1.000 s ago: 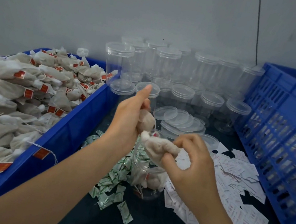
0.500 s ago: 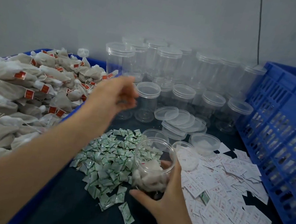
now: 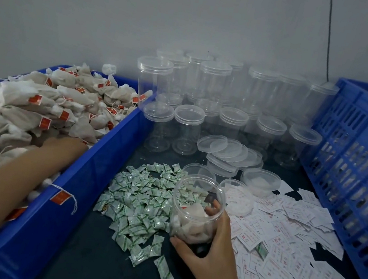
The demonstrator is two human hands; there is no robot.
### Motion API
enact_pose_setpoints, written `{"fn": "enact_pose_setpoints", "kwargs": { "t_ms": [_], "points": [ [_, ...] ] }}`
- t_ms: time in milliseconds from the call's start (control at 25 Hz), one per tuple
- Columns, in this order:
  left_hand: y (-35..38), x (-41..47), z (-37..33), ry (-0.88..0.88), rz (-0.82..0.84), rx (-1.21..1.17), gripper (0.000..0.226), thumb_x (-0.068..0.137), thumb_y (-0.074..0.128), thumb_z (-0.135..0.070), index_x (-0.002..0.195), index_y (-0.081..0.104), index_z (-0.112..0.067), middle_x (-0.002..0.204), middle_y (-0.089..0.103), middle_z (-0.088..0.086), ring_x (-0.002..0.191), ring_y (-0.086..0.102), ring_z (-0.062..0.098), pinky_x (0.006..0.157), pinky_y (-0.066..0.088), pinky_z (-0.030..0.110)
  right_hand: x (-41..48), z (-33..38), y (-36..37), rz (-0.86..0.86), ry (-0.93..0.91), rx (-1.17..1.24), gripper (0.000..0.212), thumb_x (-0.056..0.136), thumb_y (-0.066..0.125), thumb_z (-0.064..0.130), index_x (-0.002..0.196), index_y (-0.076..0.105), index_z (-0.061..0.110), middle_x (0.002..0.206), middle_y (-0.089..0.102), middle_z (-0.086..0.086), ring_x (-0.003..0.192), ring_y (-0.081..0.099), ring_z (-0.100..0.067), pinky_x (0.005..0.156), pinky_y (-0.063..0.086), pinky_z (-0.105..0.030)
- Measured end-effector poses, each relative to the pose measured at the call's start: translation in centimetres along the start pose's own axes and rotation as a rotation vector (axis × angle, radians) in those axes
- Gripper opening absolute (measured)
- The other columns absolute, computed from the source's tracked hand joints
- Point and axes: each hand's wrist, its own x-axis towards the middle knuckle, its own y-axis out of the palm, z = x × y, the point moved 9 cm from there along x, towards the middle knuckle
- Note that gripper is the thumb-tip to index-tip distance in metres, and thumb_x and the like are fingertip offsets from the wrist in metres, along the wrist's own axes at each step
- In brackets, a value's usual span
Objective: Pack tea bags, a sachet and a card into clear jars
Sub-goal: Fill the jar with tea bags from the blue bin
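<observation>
My right hand [image 3: 207, 245] grips an open clear jar [image 3: 196, 210] that stands on the dark table and holds several tea bags. My left hand [image 3: 65, 145] reaches into the blue bin [image 3: 92, 173] on the left, its fingers buried among the heaped beige tea bags [image 3: 28, 101] with red tags, so its hold is hidden. A pile of green-and-white sachets [image 3: 143, 200] lies left of the jar. White printed cards [image 3: 287, 238] are spread to its right.
Several empty clear jars with lids [image 3: 211, 91] stand stacked against the wall behind. Loose lids [image 3: 231, 151] lie in front of them. A blue slotted crate [image 3: 359, 170] stands on the right.
My left hand has moved left from above the jar into the tea bag bin. My right hand let go of a tea bag and now grips the jar's side.
</observation>
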Motion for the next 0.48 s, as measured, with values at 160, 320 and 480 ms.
{"fn": "enact_pose_setpoints", "kwargs": {
  "t_ms": [160,320,480],
  "points": [
    [-1.7,-1.1,1.5,-0.106,-0.232,-0.219,0.017,0.098,0.047,-0.025,0.101,0.061,-0.016,0.114,0.060,0.010,0.098,0.057,0.024,0.082,0.047,0.036,0.0,-0.1,0.0,-0.007,-0.001,0.002,0.090,0.063,0.083,0.060,0.134,0.027,0.057,0.114,0.049,0.027,0.111,0.053,0.004,0.086,0.043,-0.007],
    [-8.3,-5.7,3.3,-0.074,-0.742,-1.075,0.032,0.098,0.048,-0.034,0.085,0.053,-0.005,0.079,0.062,0.014,0.066,0.061,0.022,0.057,0.047,0.037,0.1,-0.3,0.1,0.004,-0.006,0.012,0.096,0.063,0.084,0.060,0.141,0.029,0.045,0.121,0.051,0.024,0.118,0.053,0.000,0.092,0.046,-0.019],
    [-15.4,-11.4,-5.6,0.426,-0.664,-1.181,0.025,0.088,0.061,-0.034,0.078,0.058,-0.011,0.071,0.059,0.001,0.057,0.057,0.003,0.053,0.049,0.013,0.3,-0.4,0.2,0.024,0.007,0.031,0.101,0.064,0.084,0.060,0.145,0.027,0.041,0.132,0.050,0.022,0.124,0.052,-0.001,0.097,0.047,-0.024]
  ]
}}
